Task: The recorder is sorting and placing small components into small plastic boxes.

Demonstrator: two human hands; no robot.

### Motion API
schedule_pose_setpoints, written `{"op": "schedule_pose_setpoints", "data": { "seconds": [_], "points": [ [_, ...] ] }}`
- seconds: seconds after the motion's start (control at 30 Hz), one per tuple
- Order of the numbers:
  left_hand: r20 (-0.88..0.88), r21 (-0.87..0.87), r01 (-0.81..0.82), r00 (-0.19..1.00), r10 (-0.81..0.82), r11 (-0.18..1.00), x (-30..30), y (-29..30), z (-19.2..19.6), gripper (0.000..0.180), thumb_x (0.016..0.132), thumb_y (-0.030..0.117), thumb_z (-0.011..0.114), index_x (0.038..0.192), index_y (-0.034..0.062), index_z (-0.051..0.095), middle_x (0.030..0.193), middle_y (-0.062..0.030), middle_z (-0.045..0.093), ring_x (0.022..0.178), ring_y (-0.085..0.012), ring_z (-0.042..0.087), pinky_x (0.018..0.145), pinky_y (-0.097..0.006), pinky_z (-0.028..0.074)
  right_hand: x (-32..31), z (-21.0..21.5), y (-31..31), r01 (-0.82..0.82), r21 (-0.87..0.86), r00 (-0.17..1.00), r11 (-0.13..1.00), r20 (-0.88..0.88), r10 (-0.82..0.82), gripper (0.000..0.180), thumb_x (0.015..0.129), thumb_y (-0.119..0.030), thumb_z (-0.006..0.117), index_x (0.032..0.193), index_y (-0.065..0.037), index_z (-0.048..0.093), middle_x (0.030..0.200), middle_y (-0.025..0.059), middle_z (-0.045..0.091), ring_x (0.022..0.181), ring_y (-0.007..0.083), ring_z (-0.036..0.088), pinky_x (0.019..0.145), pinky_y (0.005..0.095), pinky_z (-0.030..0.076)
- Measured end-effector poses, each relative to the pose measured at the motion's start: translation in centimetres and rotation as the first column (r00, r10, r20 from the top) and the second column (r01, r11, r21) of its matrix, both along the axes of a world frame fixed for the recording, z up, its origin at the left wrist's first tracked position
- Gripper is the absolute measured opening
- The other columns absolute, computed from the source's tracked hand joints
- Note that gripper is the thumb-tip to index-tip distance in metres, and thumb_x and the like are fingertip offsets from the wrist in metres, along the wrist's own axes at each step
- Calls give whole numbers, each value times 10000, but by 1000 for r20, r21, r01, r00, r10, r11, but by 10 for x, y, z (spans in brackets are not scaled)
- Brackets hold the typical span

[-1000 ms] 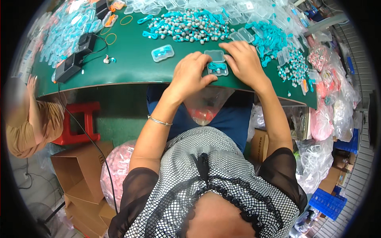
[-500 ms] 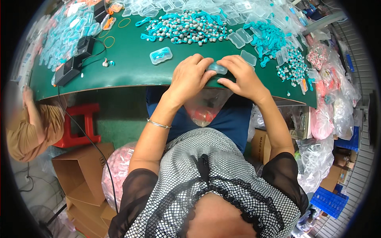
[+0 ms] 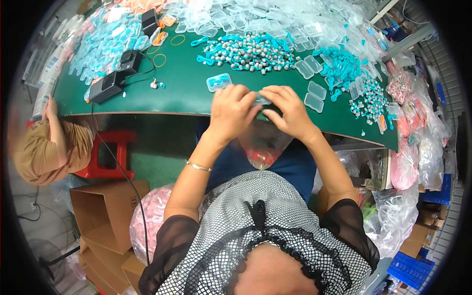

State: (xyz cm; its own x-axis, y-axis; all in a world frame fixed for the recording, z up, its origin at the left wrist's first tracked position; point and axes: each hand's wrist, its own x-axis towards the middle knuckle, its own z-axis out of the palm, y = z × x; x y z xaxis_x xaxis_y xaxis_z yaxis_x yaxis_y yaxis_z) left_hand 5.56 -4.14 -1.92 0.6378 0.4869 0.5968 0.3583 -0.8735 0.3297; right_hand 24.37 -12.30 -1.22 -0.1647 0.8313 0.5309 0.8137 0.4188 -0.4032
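A small clear plastic case (image 3: 262, 100) is held between my two hands just above the table's near edge. My left hand (image 3: 230, 112) grips it with fingers bent and thumb pressed in. My right hand (image 3: 289, 114) has its fingers and thumb closed on the other side; the hands hide most of the case and whatever is inside. A clear case with a teal cord in it (image 3: 219, 82) lies touching or just beyond my left knuckles. An open clear case (image 3: 314, 96) lies right of my right hand.
Beyond lie teal cords with grey knobs (image 3: 250, 53), plain teal cords (image 3: 339, 66), small grey-teal pieces (image 3: 371, 98) and many clear cases (image 3: 241, 20). Black boxes (image 3: 107, 87) with a cable stand left. A clear bag (image 3: 263, 147) hangs below the edge. Another person's sleeve (image 3: 54, 152) is at left.
The whole view has shifted, so the table appears lower and farther right. Both hands have moved left across the table, nearer the filled case, still holding the clear case, which is now more covered.
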Motion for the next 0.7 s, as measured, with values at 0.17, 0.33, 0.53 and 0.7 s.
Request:
{"op": "schedule_pose_setpoints", "data": {
  "seconds": [0.17,0.33,0.53,0.7],
  "points": [
    [-19,48,-171,985,172,984,-21,16,14,410,731,260,788,1085,115,642,1258,-104,540,1180,-344,484,927,-457,395,2,7,-11,105,-6,993,994,-59,-105,414,785,-92,726,1187,-49,641,1194,137,641,1104,323,591,982,427,440],
    [14,71,-60,998,59,996,-10,10,16,370,728,229,774,1056,116,646,1205,-98,574,1159,-315,509,926,-472,384,54,12,-37,422,101,889,901,148,-433,300,799,-129,706,1094,-99,661,1070,76,653,1035,299,592,876,422,446],
    [-30,36,-76,997,77,996,60,18,11,240,756,186,750,973,118,677,1000,-51,640,1027,-263,584,851,-454,402,41,-4,-47,449,30,881,893,152,-449,299,822,-153,689,1113,-94,654,1099,76,636,1081,319,557,899,444,447],
    [-188,92,-207,957,221,974,114,41,4,154,747,216,759,858,124,706,902,-53,669,936,-267,634,780,-446,424,36,2,-44,399,-5,912,917,103,-396,307,825,-157,691,1125,-99,659,1108,67,635,1088,303,561,913,430,435]
  ]
}}
